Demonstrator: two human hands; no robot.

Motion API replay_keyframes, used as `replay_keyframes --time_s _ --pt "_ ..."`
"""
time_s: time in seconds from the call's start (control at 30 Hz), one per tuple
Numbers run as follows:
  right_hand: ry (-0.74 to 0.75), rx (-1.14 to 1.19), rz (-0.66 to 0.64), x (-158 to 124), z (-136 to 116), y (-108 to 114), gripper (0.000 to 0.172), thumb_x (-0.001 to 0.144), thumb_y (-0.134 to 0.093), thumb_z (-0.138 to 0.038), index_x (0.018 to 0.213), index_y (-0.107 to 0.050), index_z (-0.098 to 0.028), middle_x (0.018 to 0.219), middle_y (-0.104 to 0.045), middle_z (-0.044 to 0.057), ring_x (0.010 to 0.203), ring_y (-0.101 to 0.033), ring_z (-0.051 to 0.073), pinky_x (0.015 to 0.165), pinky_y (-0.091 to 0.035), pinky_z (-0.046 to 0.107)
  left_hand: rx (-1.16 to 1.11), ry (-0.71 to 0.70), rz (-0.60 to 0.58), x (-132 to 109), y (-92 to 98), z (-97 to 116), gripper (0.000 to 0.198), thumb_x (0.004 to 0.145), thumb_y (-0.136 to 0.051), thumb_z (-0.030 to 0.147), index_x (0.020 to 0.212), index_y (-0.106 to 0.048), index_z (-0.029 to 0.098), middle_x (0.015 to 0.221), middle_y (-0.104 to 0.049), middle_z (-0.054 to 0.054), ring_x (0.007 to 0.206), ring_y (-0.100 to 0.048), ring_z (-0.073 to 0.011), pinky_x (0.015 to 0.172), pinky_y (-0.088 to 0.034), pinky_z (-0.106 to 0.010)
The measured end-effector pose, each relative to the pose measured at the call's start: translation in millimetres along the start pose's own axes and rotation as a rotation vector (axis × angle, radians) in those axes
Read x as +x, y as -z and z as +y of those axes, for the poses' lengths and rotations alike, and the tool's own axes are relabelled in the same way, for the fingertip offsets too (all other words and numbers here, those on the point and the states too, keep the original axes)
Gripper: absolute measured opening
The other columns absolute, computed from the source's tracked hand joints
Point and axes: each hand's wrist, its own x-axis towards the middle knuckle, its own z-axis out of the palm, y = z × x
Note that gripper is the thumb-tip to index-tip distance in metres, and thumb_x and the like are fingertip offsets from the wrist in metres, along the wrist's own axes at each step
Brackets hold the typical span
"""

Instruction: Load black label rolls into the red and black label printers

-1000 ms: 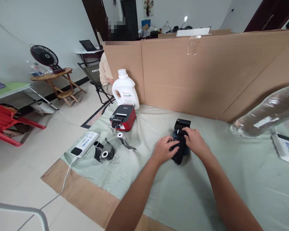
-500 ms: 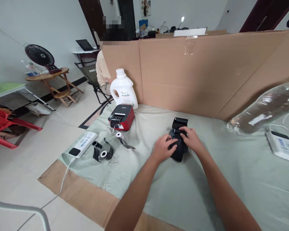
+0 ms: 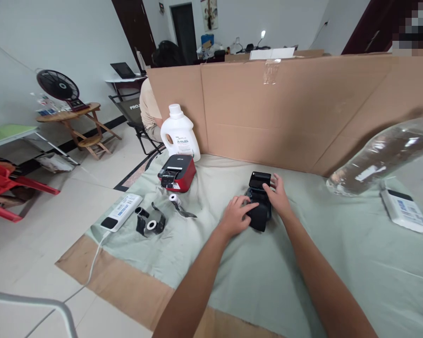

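A small black label printer (image 3: 258,195) sits on the cloth in front of me, its lid (image 3: 260,179) raised at the far side. A wide black label strip (image 3: 258,218) hangs from its near side. My left hand (image 3: 234,215) steadies the printer from the left, index finger and thumb resting on the strip. At the lid's right edge is my right hand (image 3: 279,193), its thumb in front and fingers curled around the side. The printer's inside is mostly in shadow.
Left lie loose label rolls (image 3: 151,226), a small white roll (image 3: 174,199), a white power bank (image 3: 123,211) with a cable, a red-black printer (image 3: 178,173) and a white jug (image 3: 180,134). A cardboard wall (image 3: 261,112) stands behind; a large water bottle (image 3: 373,162) and white device (image 3: 405,210) are right.
My right hand has shifted from inside the printer up to the lid's right edge. The left hand stays at the strip. The camera view has turned slightly.
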Motion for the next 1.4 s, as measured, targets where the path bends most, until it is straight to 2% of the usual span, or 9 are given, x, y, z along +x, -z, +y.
replay_keyframes --time_s 0.2,0.33,0.57,0.73,0.9,1.07,1.17,1.27,1.4 --pt "0.071 0.018 -0.137 -7 -15 14 0.038 0.084 -0.054 -0.054 0.100 -0.065 -0.021 0.110 -0.067 0.010 0.109 -0.061 0.025 0.103 -0.046 0.045 0.161 -0.136 -0.104 -9 9.8 8 0.075 0.079 -0.065 0.018 0.149 -0.046 0.035 0.154 -0.041 -0.008 0.141 -0.034 -0.0317 0.113 -0.035 -0.050" --pt "0.060 -0.011 -0.224 -16 -16 24 0.028 0.073 -0.062 -0.036 0.096 -0.067 -0.022 0.111 -0.067 0.008 0.111 -0.062 0.025 0.098 -0.049 0.043 0.231 -0.160 -0.076 -10 7.8 5 0.054 0.090 -0.060 0.023 0.142 -0.054 0.036 0.150 -0.048 -0.005 0.136 -0.040 -0.0284 0.110 -0.038 -0.047" --pt "-0.153 -0.176 -0.243 -9 -7 22 0.040 0.073 -0.066 -0.027 0.112 -0.067 -0.020 0.110 -0.068 0.011 0.095 -0.066 0.022 0.087 -0.053 0.037 0.277 -0.175 -0.029 -8 2.4 1 0.035 0.099 -0.050 0.020 0.124 -0.069 0.035 0.100 -0.065 -0.004 0.093 -0.060 -0.0161 0.086 -0.046 -0.031" --pt "-0.098 -0.351 -0.252 -15 -8 18 0.039 0.082 -0.058 -0.025 0.121 -0.065 -0.023 0.113 -0.062 0.009 0.108 -0.061 0.022 0.100 -0.047 0.038 0.248 -0.202 -0.079 -9 -4.3 -3 0.036 0.100 -0.048 0.021 0.128 -0.067 0.030 0.080 -0.064 -0.001 0.073 -0.061 -0.0124 0.073 -0.049 -0.025" --pt "-0.137 -0.492 -0.224 -37 -38 8 0.050 0.089 -0.056 -0.039 0.135 -0.055 -0.020 0.121 -0.055 0.015 0.106 -0.062 0.026 0.099 -0.046 0.040 0.197 -0.216 -0.015 -11 -6.1 -2 0.038 0.099 -0.044 0.017 0.126 -0.068 0.027 0.079 -0.068 -0.002 0.073 -0.065 -0.0135 0.074 -0.054 -0.026" --pt "-0.321 -0.761 -0.295 -50 -82 -19 0.093 0.071 -0.074 -0.058 0.149 -0.037 -0.023 0.134 -0.044 0.021 0.103 -0.065 0.035 0.087 -0.049 0.044 0.191 -0.245 0.045 -12 -4.2 -1 0.038 0.098 -0.040 0.018 0.119 -0.072 0.024 0.080 -0.071 -0.003 0.075 -0.067 -0.0158 0.073 -0.056 -0.029" --pt "-0.329 -0.799 -0.296 -55 -95 -23 0.081 0.070 -0.075 -0.049 0.141 -0.045 -0.022 0.133 -0.044 0.022 0.106 -0.063 0.039 0.084 -0.050 0.047 0.189 -0.247 0.043 -14 -3.1 3 0.038 0.100 -0.039 0.021 0.119 -0.072 0.026 0.078 -0.069 -0.003 0.073 -0.066 -0.0155 0.071 -0.055 -0.028" --pt "-0.217 -0.752 -0.240 -59 -92 3 0.073 0.075 -0.070 -0.048 0.142 -0.049 -0.026 0.129 -0.047 0.018 0.107 -0.062 0.039 0.085 -0.050 0.046 0.190 -0.253 -0.002 -15 -3.6 8 0.037 0.102 -0.042 0.029 0.132 -0.065 0.026 0.082 -0.069 -0.003 0.073 -0.065 -0.0150 0.072 -0.055 -0.027" --pt "-0.108 -0.694 -0.155 -61 -64 87 0.079 0.078 -0.067 -0.050 0.151 -0.045 -0.030 0.131 -0.050 0.015 0.107 -0.062 0.033 0.092 -0.048 0.041 0.215 -0.185 -0.125 -14 -8.7 13 0.051 0.102 -0.044 0.034 0.152 -0.042 0.026 0.106 -0.071 -0.006 0.093 -0.066 -0.0184 0.087 -0.054 -0.033"
